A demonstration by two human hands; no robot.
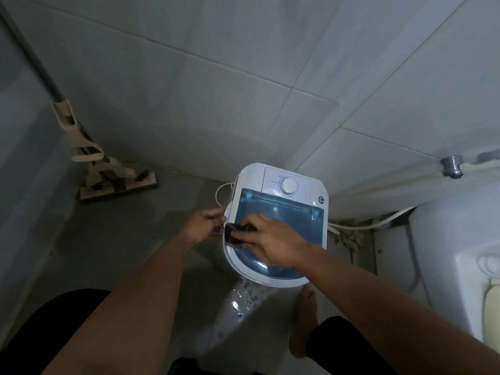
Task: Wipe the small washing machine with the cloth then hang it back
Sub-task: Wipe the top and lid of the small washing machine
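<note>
A small white washing machine [297,182] with a blue see-through lid [292,215] and a round dial stands on the floor against the tiled wall. My right hand [273,244] lies flat on the lid's left front part, pressing a dark cloth [235,235] against it. The cloth pokes out from under my fingers at the lid's left edge. My left hand [208,221] rests against the machine's left side, fingers touching its rim; whether it also pinches the cloth I cannot tell.
A flat mop [116,182] leans in the left corner. A white sink [460,253] stands at the right, with hoses [378,223] and a wall valve [450,166] behind it. The floor in front of the machine is wet [243,296]. My bare foot [305,320] stands there.
</note>
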